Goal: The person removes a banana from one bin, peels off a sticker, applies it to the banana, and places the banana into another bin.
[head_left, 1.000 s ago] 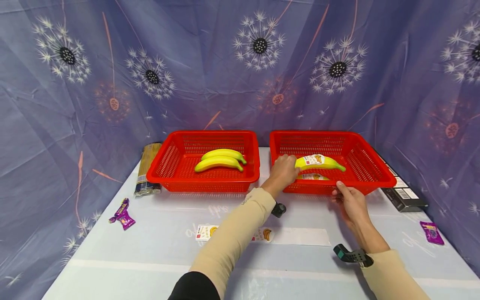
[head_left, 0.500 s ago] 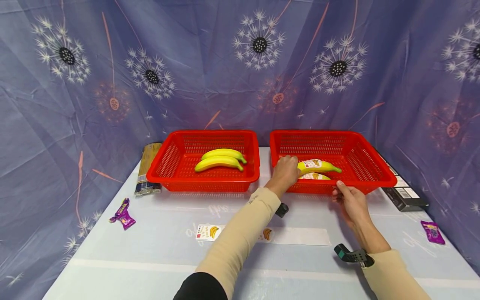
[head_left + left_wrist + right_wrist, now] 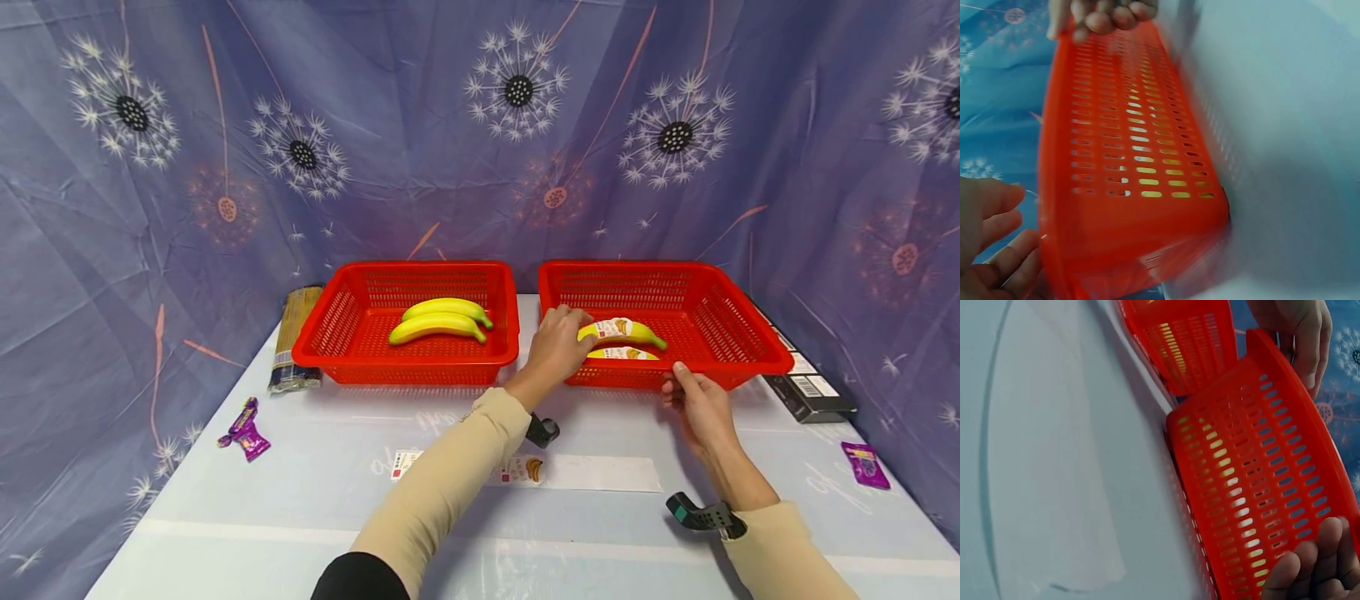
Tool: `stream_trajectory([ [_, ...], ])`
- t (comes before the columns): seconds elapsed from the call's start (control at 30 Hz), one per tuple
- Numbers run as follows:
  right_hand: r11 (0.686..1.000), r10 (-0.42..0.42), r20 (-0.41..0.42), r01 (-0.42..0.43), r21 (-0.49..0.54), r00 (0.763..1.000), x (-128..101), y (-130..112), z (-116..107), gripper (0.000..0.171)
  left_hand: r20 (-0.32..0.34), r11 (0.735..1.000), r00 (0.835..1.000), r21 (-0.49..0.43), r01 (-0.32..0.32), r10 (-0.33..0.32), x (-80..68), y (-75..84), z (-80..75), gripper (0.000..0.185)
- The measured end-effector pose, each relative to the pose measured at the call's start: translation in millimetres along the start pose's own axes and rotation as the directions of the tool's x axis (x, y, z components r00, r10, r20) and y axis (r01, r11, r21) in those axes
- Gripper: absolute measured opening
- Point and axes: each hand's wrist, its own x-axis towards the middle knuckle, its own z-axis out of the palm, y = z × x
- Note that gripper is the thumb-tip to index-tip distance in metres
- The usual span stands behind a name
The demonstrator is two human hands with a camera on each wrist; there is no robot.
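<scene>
In the head view, a banana with a white label lies in the right red basket, just behind a second labelled banana partly hidden by the front wall. My left hand is over the basket's left front corner, its fingers loose at the rear banana's left end. The left wrist view shows these fingers apart with nothing gripped between them. My right hand grips the basket's front rim, thumb on top and fingers curled below; the right wrist view shows those curled fingertips against the wall.
A left red basket holds two unlabelled bananas. A strip of banana labels lies in front, partly under my left forearm. Purple candies, a noodle-like packet and a black box sit toward the sides.
The rear labelled banana has come down and shifted left beside the other one. My left hand has loosened its hold on it and drawn slightly left. The right hand stays on the rim.
</scene>
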Motion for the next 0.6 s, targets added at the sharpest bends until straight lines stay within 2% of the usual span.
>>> stream_trajectory([
  [0.17, 0.988, -0.003, 0.016, 0.006, -0.155, 1.000, -7, -1, 7, 0.023, -0.055, 0.997, 0.998, -0.079, -0.019, 0.015, -12.9, -8.7, -14.6, 0.027],
  [0.23, 0.961, -0.017, 0.035, 0.026, -0.274, 0.999, -11, -1, 11, 0.027, -0.068, 0.993, 0.997, -0.116, -0.033, 0.025, -18.7, -13.0, -20.6, 0.027],
  [0.37, 0.880, -0.067, 0.100, 0.106, -0.463, 0.993, -20, -1, 25, 0.036, -0.097, 0.982, 0.995, -0.183, -0.053, 0.036, -30.9, -26.6, -32.4, 0.028],
  [0.47, 0.837, -0.124, 0.174, 0.197, -0.511, 0.977, -27, -2, 38, 0.035, -0.146, 0.971, 0.988, -0.227, -0.076, 0.043, -39.1, -40.6, -41.6, 0.028],
  [0.6, 0.793, -0.203, 0.263, 0.316, -0.521, 0.943, -35, -7, 59, 0.029, -0.224, 0.961, 0.974, -0.260, -0.097, 0.038, -48.3, -61.4, -54.8, 0.026],
])
